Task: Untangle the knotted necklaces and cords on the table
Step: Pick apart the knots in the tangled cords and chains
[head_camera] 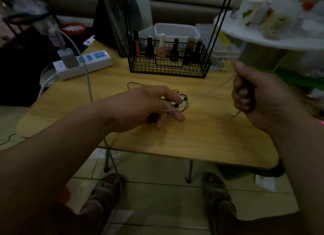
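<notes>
Because the shot is dim and soft, the knot (183, 101) by the left hand (149, 106) is hard to read: black cord (130, 86) loops, something small and white, and chain links run together there, and the fingers cover part of it. Whether the left hand's lower fingers pinch anything, cannot tell. The left forearm comes in from the lower left, hand low over the wooden table (210, 138), index finger lying fairly straight across the knot, thumb sticking out below it, a short run of chain crossing the fingers between the two. The right hand (259, 97) is raised at the right, clear of the tabletop, curled into a fist round the chain necklace (210, 90), thumb on top. The chain enters the fist near the thumb and a loose end hangs out under the curled fingers. The chain is thin, pale metal, stretched in a straight line from the knot up to the right fist. One cord loop trails off the knot toward the back left, flat on the table. The knot sits mid-table, in front of a black wire basket (168, 68) of nail polish bottles (161, 48). A white power strip (87, 63) with a charger plugged in lies at the back left edge. Under the table edge, two feet in sandals (103, 191), partly cut by the forearms.
</notes>
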Demonstrator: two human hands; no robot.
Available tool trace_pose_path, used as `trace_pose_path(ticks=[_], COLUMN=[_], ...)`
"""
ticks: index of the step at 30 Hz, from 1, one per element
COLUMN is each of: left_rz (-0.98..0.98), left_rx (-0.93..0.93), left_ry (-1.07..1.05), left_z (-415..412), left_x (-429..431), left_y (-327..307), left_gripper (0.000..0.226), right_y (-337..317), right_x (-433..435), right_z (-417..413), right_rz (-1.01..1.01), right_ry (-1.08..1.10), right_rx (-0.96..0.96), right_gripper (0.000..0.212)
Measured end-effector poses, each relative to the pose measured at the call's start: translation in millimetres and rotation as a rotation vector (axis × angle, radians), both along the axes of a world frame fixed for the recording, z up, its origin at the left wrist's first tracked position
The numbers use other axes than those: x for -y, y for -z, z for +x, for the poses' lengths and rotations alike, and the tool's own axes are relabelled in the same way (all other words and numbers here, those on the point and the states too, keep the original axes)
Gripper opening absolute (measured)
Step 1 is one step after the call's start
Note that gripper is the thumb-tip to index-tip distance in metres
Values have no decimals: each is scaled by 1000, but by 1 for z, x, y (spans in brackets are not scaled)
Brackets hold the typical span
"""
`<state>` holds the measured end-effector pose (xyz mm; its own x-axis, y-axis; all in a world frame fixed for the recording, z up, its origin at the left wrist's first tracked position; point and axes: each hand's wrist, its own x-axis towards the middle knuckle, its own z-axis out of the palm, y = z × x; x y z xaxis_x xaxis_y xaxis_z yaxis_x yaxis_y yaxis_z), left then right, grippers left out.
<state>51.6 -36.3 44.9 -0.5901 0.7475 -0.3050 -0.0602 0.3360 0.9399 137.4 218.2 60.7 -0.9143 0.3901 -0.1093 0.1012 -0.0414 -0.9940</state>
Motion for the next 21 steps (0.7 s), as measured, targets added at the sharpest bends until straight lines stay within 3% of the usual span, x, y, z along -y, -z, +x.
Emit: trace_pose_path(ticks=[5, 10, 21], left_rz=[-33, 124, 473], left_rx=[-66, 10, 298], left_ry=[-33, -293, -510], left_z=[-9, -19, -33], left_x=[6, 6, 7], left_y=[0, 1, -2], left_gripper=[32, 31, 28], right_y=[-4, -6, 4], right_x=[-4, -8, -7], right_z=[2, 5, 7], right_rz=[-68, -237, -113], right_ry=[-93, -256, -433], right_rx=[137, 210, 334], right_gripper=[42, 42, 23])
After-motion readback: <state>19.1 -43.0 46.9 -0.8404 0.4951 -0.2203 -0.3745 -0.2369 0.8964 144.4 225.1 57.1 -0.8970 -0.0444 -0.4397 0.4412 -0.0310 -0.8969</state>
